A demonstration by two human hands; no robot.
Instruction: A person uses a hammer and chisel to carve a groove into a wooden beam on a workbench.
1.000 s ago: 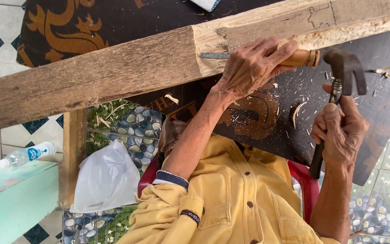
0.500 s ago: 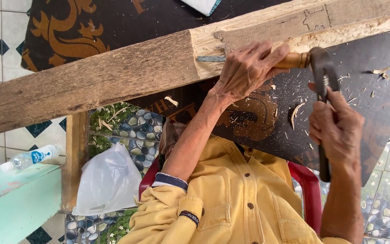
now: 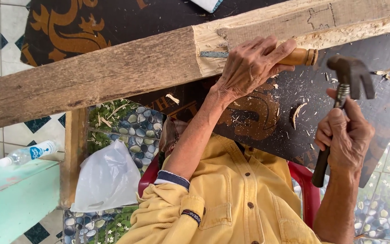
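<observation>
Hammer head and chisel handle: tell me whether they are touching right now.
Apart. The head view shows dark mat between the hammer head and the butt of the chisel handle. The right hand holds the hammer; the left hand grips the chisel.

I'm curling my left hand (image 3: 253,63) closed in a grip, while my right hand (image 3: 346,138) is fisting shut, wrist raised.

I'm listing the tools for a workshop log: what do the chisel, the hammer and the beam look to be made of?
Chisel: grey metal blade, smooth tan handle that looks like turned wood, held by the left hand. Hammer: dark, dull metal claw head; dark handle, material unclear, in the right hand. Beam: rough weathered wood, paler where freshly cut.
</observation>
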